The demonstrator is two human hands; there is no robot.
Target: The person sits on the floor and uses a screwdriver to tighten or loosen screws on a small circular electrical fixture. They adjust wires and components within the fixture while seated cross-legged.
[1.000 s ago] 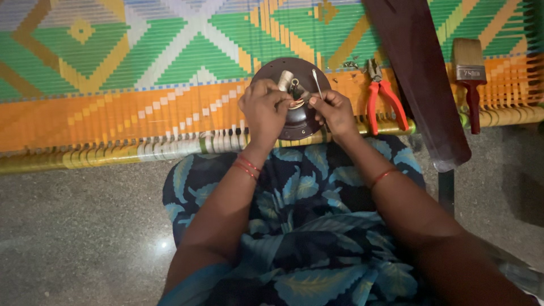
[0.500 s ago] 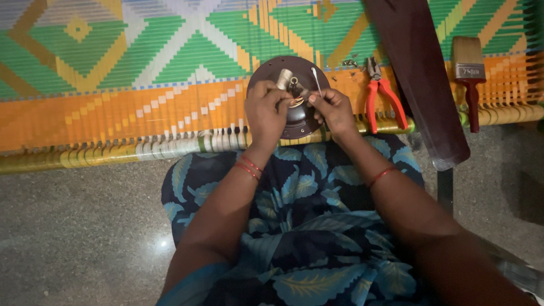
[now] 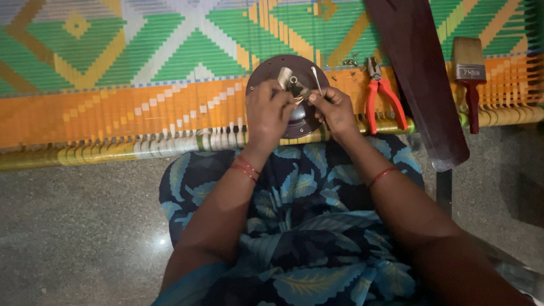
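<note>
A dark brown round metal disc (image 3: pixel 266 69) lies on a woven cot (image 3: pixel 141 73), close to its near rail. At the disc's centre sit small silvery metal parts (image 3: pixel 290 82). My left hand (image 3: pixel 267 110) rests on the disc with its fingers pinched on those parts. My right hand (image 3: pixel 335 110) is beside it, fingers closed on a thin silvery tool whose shaft (image 3: pixel 315 78) sticks up over the disc. Both hands meet at the disc's middle and hide its lower half.
Red-handled pliers (image 3: pixel 381 97) lie just right of the disc. A long dark brown blade (image 3: pixel 422 85) slants over the cot's edge. A paintbrush (image 3: pixel 469 73) with a red handle lies at far right. Small screws (image 3: pixel 350 61) sit near the pliers. Grey stone floor below.
Both hands have kept working at the disc's centre with only small finger movements. The disc, pliers, blade and brush have stayed where they were.
</note>
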